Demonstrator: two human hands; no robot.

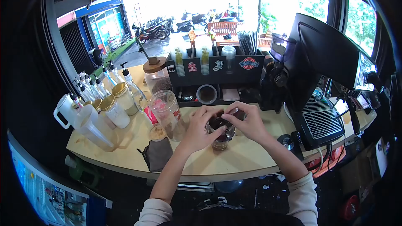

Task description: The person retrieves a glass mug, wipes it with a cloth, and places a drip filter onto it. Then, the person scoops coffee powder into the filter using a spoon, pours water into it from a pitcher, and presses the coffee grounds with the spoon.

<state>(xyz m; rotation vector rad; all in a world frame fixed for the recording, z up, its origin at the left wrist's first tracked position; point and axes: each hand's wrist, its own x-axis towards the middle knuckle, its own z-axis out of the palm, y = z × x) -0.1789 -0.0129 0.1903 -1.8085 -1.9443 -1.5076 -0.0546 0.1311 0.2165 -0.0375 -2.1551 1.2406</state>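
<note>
A small glass vessel [219, 145] with dark contents stands near the front of the wooden counter, between my hands. My left hand [199, 129] curves around its left side, with thumb and fingers closed at the rim. From the right, my right hand [250, 123] reaches over the top, its fingers bent and pinched together near the rim. A dark, shiny rounded piece [239, 114] shows beside the right fingers. My fingers hide much of the rim, and what the right hand pinches is unclear. A tall clear plastic jar [167, 119] stands just left of my left hand.
A dark folded cloth [158, 155] lies at the counter's front edge [217, 177]. Pump bottles, lidded jars [115, 113] and a clear pitcher [97, 129] crowd the left. A black cup organizer [217, 73] stands behind; a coffee machine [321, 117] is on the right.
</note>
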